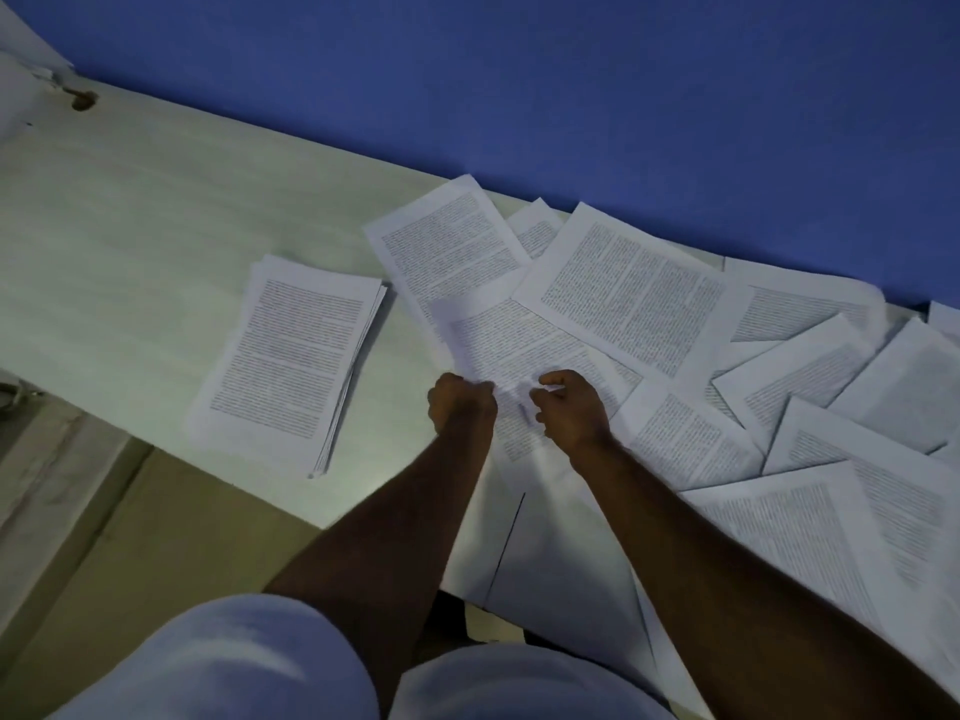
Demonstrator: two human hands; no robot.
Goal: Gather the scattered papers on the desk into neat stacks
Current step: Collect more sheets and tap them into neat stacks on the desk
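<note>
A neat stack of printed papers [291, 363] lies on the pale desk [130, 226], left of centre. Loose printed sheets [779, 397] are scattered and overlapping across the right half, reaching the wall and the desk's front edge. My left hand [460, 405] and my right hand [574, 413] are side by side at the centre. Both grip the near edge of one printed sheet [519, 340], which looks crumpled and blurred between them. Blank-looking sheets [545, 553] hang over the desk's front edge under my forearms.
A blue wall [571, 85] runs along the desk's far edge. More white paper [21, 70] sits at the far left corner, beside a small brown mark [83, 100] on the desk. My knees in light trousers [249, 662] are below the desk's front edge.
</note>
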